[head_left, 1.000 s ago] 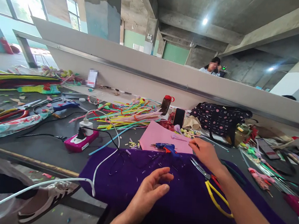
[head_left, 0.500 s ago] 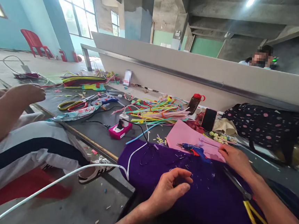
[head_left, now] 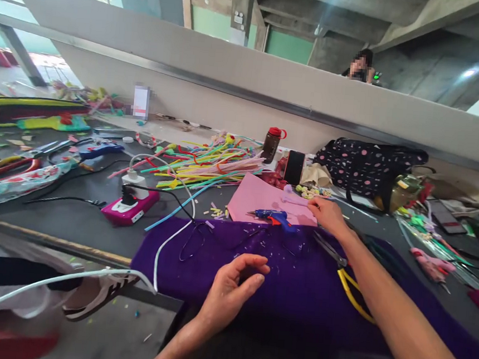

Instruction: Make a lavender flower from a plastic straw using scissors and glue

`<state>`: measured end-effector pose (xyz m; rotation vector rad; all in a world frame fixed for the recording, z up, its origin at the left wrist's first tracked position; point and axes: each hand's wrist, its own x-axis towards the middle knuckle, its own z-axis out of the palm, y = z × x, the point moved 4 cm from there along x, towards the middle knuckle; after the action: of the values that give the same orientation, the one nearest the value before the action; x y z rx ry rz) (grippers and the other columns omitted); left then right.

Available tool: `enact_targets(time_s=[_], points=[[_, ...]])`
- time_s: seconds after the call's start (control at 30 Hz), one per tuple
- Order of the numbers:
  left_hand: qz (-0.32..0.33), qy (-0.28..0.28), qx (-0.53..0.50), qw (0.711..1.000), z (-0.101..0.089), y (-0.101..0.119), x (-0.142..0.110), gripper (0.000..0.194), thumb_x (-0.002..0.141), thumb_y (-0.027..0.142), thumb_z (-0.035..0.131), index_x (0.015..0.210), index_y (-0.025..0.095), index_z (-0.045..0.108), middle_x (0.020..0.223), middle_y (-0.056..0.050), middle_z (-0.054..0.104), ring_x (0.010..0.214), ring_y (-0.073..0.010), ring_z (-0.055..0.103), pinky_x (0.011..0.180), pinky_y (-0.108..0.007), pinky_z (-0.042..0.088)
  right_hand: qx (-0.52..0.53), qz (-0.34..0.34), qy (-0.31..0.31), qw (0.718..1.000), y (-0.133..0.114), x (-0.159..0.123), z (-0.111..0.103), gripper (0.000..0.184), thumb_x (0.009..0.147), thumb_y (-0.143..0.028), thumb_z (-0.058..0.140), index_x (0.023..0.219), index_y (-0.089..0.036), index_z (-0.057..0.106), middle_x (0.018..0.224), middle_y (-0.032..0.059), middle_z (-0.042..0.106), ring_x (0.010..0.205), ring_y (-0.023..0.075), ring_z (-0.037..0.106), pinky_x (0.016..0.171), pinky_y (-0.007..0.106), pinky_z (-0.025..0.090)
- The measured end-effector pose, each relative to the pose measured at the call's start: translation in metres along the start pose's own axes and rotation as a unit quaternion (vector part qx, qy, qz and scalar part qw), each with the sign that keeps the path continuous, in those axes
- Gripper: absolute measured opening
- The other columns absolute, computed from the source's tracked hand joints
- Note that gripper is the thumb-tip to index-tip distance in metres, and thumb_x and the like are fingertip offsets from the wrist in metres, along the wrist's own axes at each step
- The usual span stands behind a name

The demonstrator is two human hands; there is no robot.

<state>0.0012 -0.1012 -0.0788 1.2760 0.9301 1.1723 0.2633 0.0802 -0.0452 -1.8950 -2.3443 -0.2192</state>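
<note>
My left hand (head_left: 232, 285) hovers over the purple cloth (head_left: 279, 295) with curved fingers and the thumb apart, holding nothing. My right hand (head_left: 329, 215) pinches the end of a thin lilac stem (head_left: 297, 200) with a puffy tip, over the pink sheet (head_left: 248, 198). A blue glue gun (head_left: 270, 214) lies between the hands, across the sheet's near edge, nozzle to the left. Below my right wrist, scissors with yellow handles (head_left: 349, 292) rest on the cloth, partly covered by the forearm.
A magenta power strip (head_left: 130, 210) with cables stands to the left. Behind are bundled coloured stems (head_left: 219, 169), a brown bottle with a red lid (head_left: 270, 146), a phone (head_left: 294, 167) and a black patterned bag (head_left: 358, 167). A pink glue gun (head_left: 431, 265) lies at right.
The view has swung right, so the person at the left is mostly out of frame and more of the right side shows. Both hands keep about the same pose.
</note>
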Motion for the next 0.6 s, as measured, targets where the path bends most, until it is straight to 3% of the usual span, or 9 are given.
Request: enact_targets(time_s=[0.17, 0.6], points=[[-0.004, 0.002, -0.001, 1.000, -0.001, 0.002, -0.001, 0.021, 0.079, 0.025, 0.060, 0.099, 0.020, 0.062, 0.090, -0.003, 0.069, 0.079, -0.0135, 0.058, 0.067, -0.020, 0.041, -0.022, 0.009, -0.029, 0.999, -0.008, 0.008, 0.003, 0.026, 0.090, -0.029, 0.052, 0.112, -0.016, 0.055, 0.111, 0.0068, 0.058, 0.092, 0.0185, 0.060, 0.078, 0.038, 0.051], [0.001, 0.004, 0.007, 1.000, -0.003, -0.003, -0.001, 0.020, 0.079, 0.027, 0.060, 0.097, 0.021, 0.063, 0.089, -0.003, 0.069, 0.082, -0.0152, 0.060, 0.070, -0.021, 0.043, -0.090, 0.068, -0.094, 0.989, 0.001, 0.017, 0.016, 0.028, 0.089, -0.029, 0.053, 0.114, -0.016, 0.054, 0.114, 0.0072, 0.057, 0.095, 0.0194, 0.059, 0.079, 0.040, 0.050]])
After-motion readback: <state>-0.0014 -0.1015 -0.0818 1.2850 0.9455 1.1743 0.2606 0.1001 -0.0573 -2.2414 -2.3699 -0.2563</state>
